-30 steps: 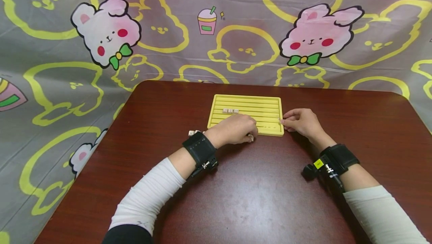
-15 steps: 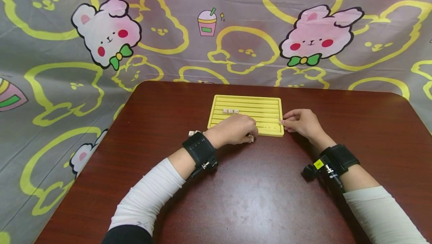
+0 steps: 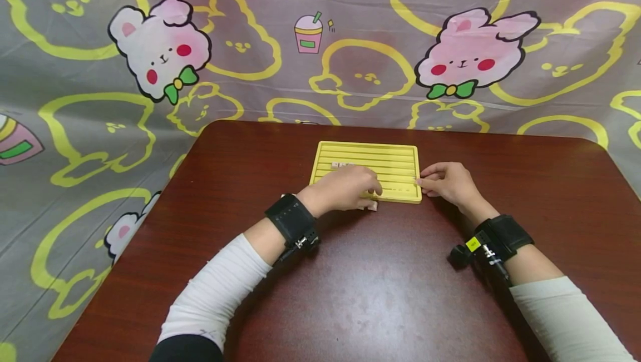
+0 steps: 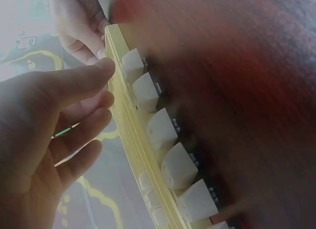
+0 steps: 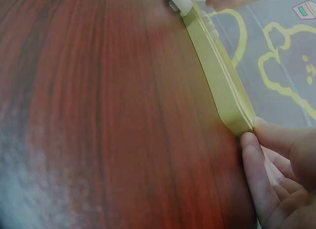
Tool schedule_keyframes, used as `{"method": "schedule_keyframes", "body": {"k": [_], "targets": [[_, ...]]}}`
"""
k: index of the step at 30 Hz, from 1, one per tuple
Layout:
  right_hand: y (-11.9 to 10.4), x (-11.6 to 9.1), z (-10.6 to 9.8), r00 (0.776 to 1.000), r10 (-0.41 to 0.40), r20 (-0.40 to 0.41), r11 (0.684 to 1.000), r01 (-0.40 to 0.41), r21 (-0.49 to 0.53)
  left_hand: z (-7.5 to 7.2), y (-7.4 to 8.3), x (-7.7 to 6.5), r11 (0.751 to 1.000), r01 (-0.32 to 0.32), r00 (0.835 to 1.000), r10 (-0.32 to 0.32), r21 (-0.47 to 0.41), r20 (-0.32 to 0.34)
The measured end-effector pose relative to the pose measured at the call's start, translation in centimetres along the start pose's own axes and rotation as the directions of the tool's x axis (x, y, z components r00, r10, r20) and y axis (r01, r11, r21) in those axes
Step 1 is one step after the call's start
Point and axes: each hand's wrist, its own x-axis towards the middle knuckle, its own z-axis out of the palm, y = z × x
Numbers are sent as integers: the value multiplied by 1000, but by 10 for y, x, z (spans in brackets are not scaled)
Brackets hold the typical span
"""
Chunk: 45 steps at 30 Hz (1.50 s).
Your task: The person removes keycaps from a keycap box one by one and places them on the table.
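Apparently the work was early, three white blocks sitting in the yellow tray on the far surface, a row of more blocks left outside its near edge, the left hand poised there empty and loosely spread, the right hand pinching the tray's right edge.

Head cam's decently bright and fairly crisp, with a big pale glare patch on the near part of the counter, so I'd guess the light's overhead. Soft dark shadows sit beside both sleeves. Left wrist is hazy: backdrop washed out top left, white blocks soft, wood smeary. Right wrist looks milky too, whitish glare bottom left, low contrast.
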Motion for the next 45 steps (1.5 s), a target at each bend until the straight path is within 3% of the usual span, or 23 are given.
{"method": "schedule_keyframes", "body": {"k": [18,33,45], "targets": [[1,0,-1,1000,-5,1,1000,5,-2,-18,-19,-3,999,29,997,-30,-17,-76],[0,1,-1,1000,-1,0,1000,1,-10,-12,-44,-1,996,86,988,-85,-3,-130],[0,0,1,1000,11,-4,1000,-11,-13,-14,-57,4,991,129,987,-131,-29,-92]]}}
